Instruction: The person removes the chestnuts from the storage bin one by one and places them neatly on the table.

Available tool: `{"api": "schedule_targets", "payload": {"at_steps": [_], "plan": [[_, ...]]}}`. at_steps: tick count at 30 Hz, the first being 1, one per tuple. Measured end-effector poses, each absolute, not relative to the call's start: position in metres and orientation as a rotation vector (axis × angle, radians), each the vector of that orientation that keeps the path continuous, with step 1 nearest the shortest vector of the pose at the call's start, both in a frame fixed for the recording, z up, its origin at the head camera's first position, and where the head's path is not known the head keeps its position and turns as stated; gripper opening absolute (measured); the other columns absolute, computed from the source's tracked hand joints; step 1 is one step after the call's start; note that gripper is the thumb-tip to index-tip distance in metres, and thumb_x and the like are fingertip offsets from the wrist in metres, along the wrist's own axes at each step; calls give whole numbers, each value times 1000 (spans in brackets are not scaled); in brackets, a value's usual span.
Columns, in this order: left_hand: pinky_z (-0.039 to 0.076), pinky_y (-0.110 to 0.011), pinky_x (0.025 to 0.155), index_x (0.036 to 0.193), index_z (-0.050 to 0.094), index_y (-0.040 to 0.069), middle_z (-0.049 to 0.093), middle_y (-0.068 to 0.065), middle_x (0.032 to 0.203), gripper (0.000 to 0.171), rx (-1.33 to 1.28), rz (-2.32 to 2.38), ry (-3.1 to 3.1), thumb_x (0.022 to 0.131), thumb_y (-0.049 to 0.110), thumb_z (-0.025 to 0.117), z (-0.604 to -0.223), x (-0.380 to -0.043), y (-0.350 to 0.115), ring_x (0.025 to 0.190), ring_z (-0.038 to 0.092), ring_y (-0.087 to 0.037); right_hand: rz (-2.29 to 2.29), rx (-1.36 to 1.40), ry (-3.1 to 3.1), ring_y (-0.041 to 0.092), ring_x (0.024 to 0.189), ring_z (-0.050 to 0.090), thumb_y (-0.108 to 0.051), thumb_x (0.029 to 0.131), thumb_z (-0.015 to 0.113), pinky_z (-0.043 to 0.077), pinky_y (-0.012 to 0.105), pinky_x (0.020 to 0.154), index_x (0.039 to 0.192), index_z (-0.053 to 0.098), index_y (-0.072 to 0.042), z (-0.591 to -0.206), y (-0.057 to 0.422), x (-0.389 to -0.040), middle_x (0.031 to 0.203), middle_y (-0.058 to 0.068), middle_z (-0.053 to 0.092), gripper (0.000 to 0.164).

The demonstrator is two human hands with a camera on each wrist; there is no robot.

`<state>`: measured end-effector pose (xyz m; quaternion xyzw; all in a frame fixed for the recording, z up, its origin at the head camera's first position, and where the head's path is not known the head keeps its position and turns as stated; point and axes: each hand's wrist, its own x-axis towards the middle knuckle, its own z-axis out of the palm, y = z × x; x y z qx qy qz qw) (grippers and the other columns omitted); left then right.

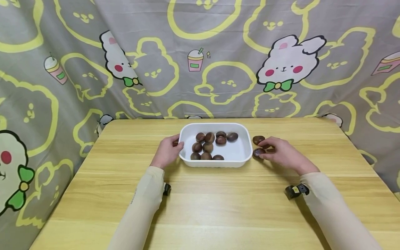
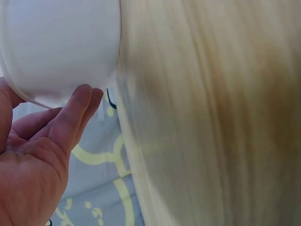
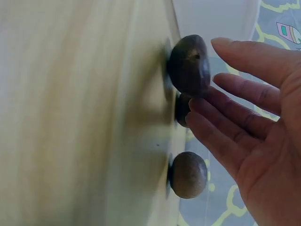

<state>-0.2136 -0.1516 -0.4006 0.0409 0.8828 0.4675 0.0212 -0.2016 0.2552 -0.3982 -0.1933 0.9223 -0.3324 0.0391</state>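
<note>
A white rectangular tray (image 1: 215, 164) stands on the table with several brown chestnuts (image 1: 207, 147) inside. My left hand (image 1: 167, 151) pinches its left end, thumb over the rim and fingers along the outer wall (image 2: 61, 37). Just right of the tray, my right hand (image 1: 282, 154) reaches over loose chestnuts. Its thumb and fingers are spread around the nearest chestnut (image 3: 189, 66), with a gap showing at the thumb. Behind that one, a second chestnut (image 3: 182, 110) is partly hidden, and a third chestnut (image 3: 189, 175) lies beside the fingers.
The wooden table (image 1: 200, 208) extends toward me, its back edge close behind the tray. A grey patterned curtain (image 1: 225, 93) hangs behind and along the sides. Each wrist carries a small black camera (image 1: 293, 191).
</note>
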Motion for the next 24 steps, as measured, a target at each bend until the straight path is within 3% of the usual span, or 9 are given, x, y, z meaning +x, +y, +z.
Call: {"api": "schedule_targets", "payload": {"at_steps": [4, 16, 24], "plan": [[51, -38, 90, 138, 54, 0, 65, -19, 119, 43, 134, 1441, 2739, 98, 12, 56, -400, -214, -151, 108, 62, -28, -1108, -563, 2850, 35, 103, 61, -12, 87, 75, 48, 52, 90, 116, 66, 2, -391, 253, -202, 113, 18, 64, 34], [51, -38, 89, 138, 54, 0, 65, -18, 118, 42, 133, 1448, 2750, 97, 12, 56, -397, -215, -150, 107, 63, -27, -1424, -618, 2738, 22, 96, 64, -15, 91, 71, 52, 27, 82, 114, 67, -1, -371, 219, -206, 106, 10, 68, 27], [51, -38, 89, 138, 55, 0, 66, -18, 117, 43, 124, 1450, 2740, 97, 12, 57, -401, -214, -150, 106, 63, -27, -1506, -653, 2616, 24, 101, 63, -11, 90, 72, 53, 33, 83, 113, 66, 0, -376, 192, -209, 110, 17, 66, 26]]}}
